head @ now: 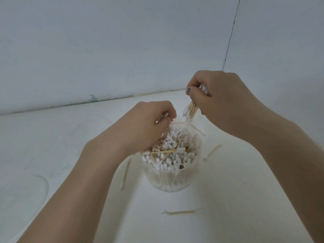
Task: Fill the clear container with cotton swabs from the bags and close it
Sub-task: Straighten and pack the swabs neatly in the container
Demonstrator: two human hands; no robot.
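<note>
Your left fingertips are hidden, buried among the swabs at the container's far-left rim; whether they pinch any swab you can't tell from here. Both forearms are cut off by the bottom edge. Your left hand (149, 123) curls down over the clear container (171, 179), knuckles up. Your right hand (219, 100) hovers just above the far-right rim, fingers clenched round a bundle of cotton swabs (191, 110), their tips pointing down toward the opening. The container stands upright mid-table, packed with cotton swabs, wooden sticks showing, no lid on it. Loose swabs lie on the white table (245, 207): one near (180, 212), one at the left of the container (125, 174), one at the right (213, 152). A faint clear round shape (42, 183) sits at near left, hard to make out. Pale wall (122, 50) behind.
</note>
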